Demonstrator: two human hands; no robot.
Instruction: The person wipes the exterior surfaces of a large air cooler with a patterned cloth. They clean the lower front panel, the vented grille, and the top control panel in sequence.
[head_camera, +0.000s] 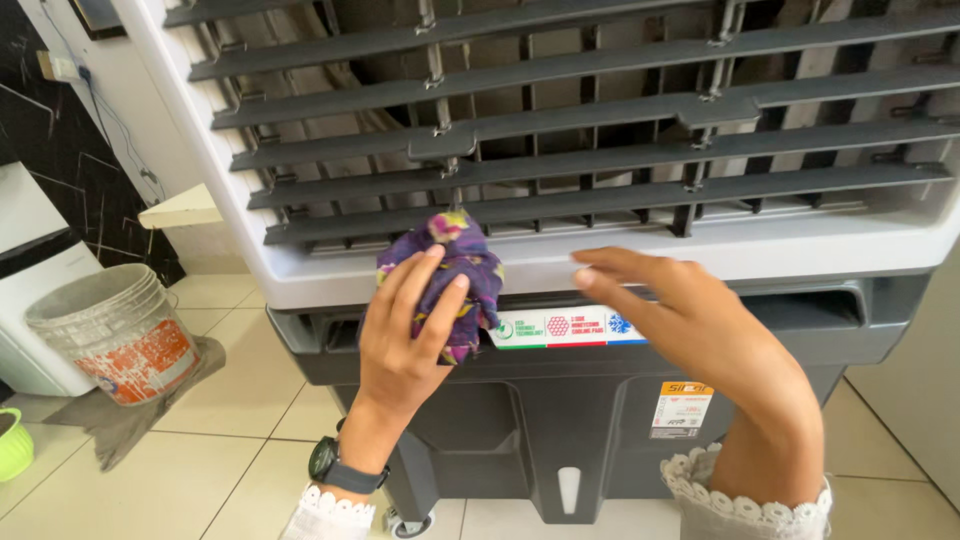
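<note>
Pale floor tiles (230, 400) fill the lower left of the frame. A grubby bucket (115, 330) stands there before a black patterned wall (60, 170).

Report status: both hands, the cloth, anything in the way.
Left hand presses purple patterned cloth against air cooler's white ledge. Right hand open, fingers flat on cooler front. Grey louvres just above cloth; nothing blocking.

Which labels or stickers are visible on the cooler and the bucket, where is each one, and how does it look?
Long sticker: on the cooler's front ledge, between the cloth and the right hand; rectangular, white with green, red and blue.
Small label: lower dark front panel, right of centre; upright rectangle, orange top, white below.
Bucket label: floor at left; faded orange-red band on a grey bucket.
</note>
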